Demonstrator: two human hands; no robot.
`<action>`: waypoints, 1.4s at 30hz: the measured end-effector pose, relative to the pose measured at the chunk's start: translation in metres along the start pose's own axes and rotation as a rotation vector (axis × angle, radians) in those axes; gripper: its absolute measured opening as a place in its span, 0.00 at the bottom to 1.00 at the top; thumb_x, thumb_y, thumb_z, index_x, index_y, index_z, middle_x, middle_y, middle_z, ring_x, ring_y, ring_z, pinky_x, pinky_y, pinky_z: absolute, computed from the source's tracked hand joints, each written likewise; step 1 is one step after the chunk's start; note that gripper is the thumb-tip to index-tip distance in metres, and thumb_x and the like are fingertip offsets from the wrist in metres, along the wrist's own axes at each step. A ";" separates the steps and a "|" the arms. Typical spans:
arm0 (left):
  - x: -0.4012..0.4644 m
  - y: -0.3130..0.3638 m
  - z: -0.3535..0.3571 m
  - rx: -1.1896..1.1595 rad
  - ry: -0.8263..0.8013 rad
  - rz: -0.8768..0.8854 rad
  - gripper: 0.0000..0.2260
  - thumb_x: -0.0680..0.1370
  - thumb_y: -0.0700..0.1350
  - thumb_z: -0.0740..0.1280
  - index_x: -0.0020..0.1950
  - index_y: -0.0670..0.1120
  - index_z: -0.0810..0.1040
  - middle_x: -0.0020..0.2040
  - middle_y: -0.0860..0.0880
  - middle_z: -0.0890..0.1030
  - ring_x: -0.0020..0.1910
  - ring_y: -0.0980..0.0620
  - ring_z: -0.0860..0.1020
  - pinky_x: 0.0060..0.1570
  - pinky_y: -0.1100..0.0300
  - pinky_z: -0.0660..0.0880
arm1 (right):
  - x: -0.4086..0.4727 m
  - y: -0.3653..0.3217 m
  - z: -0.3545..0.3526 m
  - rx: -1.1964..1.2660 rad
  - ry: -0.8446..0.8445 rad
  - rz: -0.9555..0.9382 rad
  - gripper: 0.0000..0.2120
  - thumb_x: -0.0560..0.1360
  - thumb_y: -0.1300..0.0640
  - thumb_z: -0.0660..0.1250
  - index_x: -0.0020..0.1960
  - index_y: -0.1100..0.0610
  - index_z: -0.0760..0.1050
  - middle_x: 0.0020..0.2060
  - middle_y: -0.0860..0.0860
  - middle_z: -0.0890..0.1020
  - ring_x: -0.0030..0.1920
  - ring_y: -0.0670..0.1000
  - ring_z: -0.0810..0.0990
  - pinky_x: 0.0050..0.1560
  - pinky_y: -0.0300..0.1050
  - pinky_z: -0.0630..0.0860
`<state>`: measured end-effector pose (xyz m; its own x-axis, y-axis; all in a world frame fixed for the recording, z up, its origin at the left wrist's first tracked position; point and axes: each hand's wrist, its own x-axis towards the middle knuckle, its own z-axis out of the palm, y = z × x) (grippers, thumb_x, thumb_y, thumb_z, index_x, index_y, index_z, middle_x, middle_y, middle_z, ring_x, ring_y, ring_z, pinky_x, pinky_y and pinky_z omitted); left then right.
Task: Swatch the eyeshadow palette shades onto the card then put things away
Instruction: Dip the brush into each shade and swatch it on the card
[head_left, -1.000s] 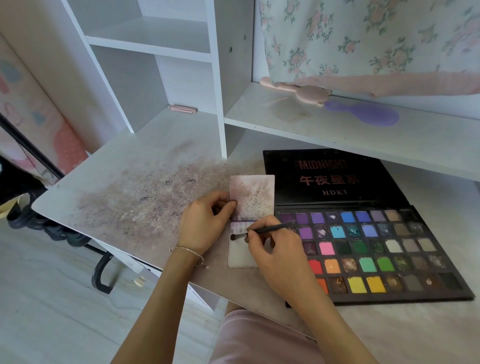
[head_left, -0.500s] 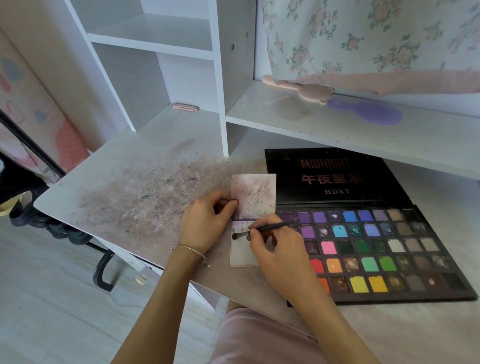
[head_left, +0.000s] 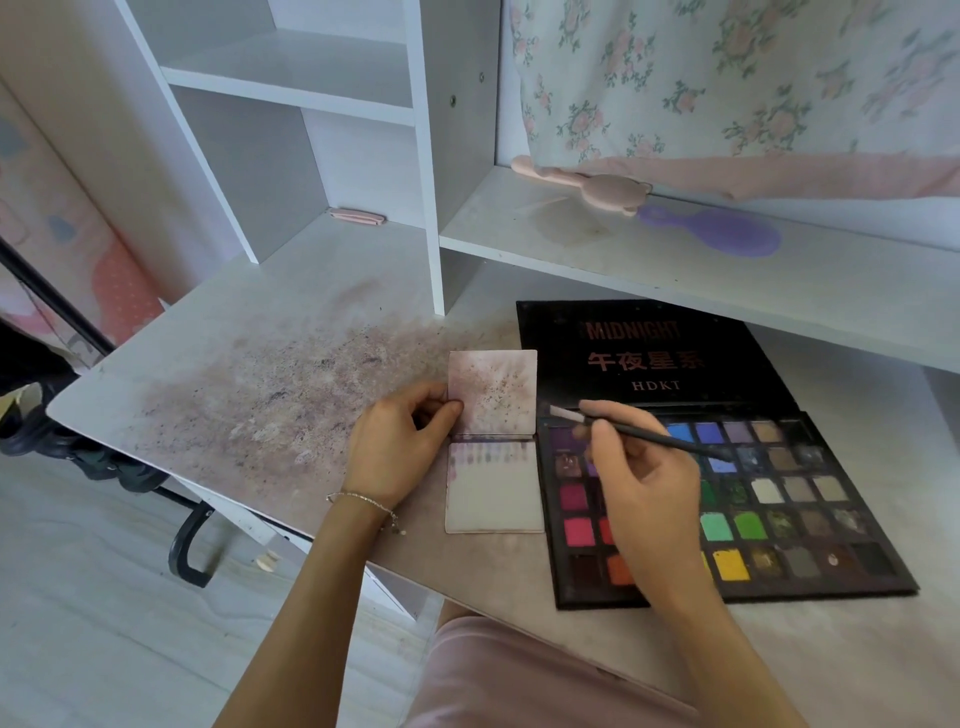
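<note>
The right hand (head_left: 644, 488) covers the middle columns of the eyeshadow palette (head_left: 779, 519), so several pans beneath it cannot be made out. Its fingers pinch a thin dark brush (head_left: 649, 435) near the bristle end; the pale tip sits over the palette's upper left corner, just right of the card (head_left: 493, 441). Whether the tip touches a pan cannot be told. The card lies on the table (head_left: 234, 374) touching the palette's left edge, its top half speckled, its lower half pale with a row of faint purple strokes along the fold. The left hand (head_left: 400, 447) rests at the card's left edge, thumb and curled fingers pinching the upper half there. Left of the card the table is stained with powder but open to its front edge. The palette's lid (head_left: 644, 358) lies flat under the shelf (head_left: 675, 275).
</note>
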<state>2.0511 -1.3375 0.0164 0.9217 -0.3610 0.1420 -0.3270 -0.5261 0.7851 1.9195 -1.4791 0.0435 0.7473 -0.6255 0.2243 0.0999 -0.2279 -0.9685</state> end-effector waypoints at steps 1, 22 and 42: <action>0.000 0.000 0.000 0.000 0.001 0.000 0.03 0.74 0.44 0.68 0.44 0.51 0.81 0.37 0.52 0.81 0.38 0.53 0.78 0.40 0.59 0.73 | 0.000 0.000 -0.007 -0.016 0.005 -0.001 0.12 0.76 0.65 0.60 0.45 0.49 0.76 0.35 0.46 0.82 0.33 0.49 0.77 0.33 0.31 0.73; -0.002 0.000 0.000 -0.022 -0.004 0.026 0.04 0.75 0.42 0.67 0.47 0.46 0.81 0.41 0.47 0.83 0.42 0.48 0.80 0.45 0.55 0.75 | -0.025 0.020 -0.051 -0.367 -0.107 -0.075 0.14 0.72 0.63 0.64 0.39 0.43 0.71 0.33 0.44 0.78 0.38 0.43 0.77 0.34 0.36 0.74; -0.002 0.001 0.000 -0.018 0.006 0.051 0.04 0.75 0.41 0.67 0.46 0.49 0.81 0.38 0.53 0.82 0.38 0.54 0.79 0.41 0.63 0.72 | -0.022 0.019 -0.050 -0.342 -0.070 -0.016 0.15 0.71 0.66 0.63 0.38 0.46 0.71 0.30 0.45 0.76 0.34 0.43 0.75 0.31 0.32 0.72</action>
<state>2.0489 -1.3368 0.0170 0.9051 -0.3825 0.1856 -0.3699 -0.4933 0.7873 1.8721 -1.5067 0.0259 0.7917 -0.5699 0.2201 -0.1048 -0.4816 -0.8701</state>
